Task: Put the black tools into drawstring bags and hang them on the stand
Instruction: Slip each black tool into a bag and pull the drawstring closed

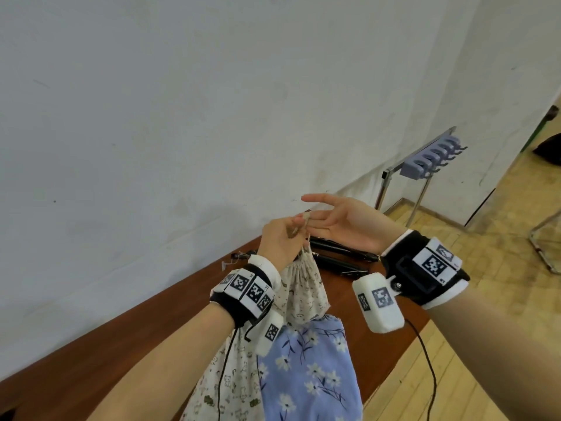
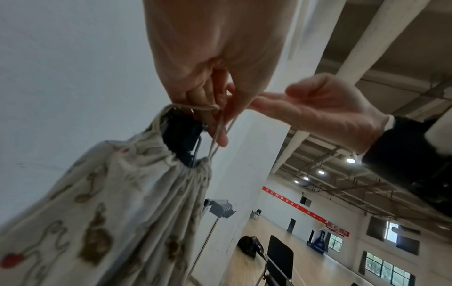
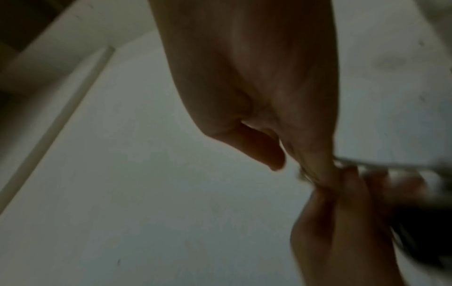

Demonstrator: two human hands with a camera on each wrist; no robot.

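My left hand (image 1: 283, 240) pinches the cords (image 2: 208, 108) of a cream printed drawstring bag (image 1: 303, 287) and holds it hanging above the table. A black tool (image 2: 182, 135) shows inside the gathered mouth of the cream bag (image 2: 137, 193). My right hand (image 1: 332, 220) is held palm up with straight fingers, its fingertips right beside the cord end and my left fingers (image 3: 352, 185). The right wrist view is dark and blurred. Two more black tools (image 1: 343, 253) lie on the brown table (image 1: 145, 326) behind my hands. The hook stand (image 1: 431, 156) is at the far right.
A blue floral bag (image 1: 309, 372) and another cream printed bag (image 1: 224, 378) lie on the table's near part. Small clips (image 1: 236, 256) sit by the wall. The white wall runs along the table's far edge. Wooden floor and a chair leg (image 1: 543, 247) are to the right.
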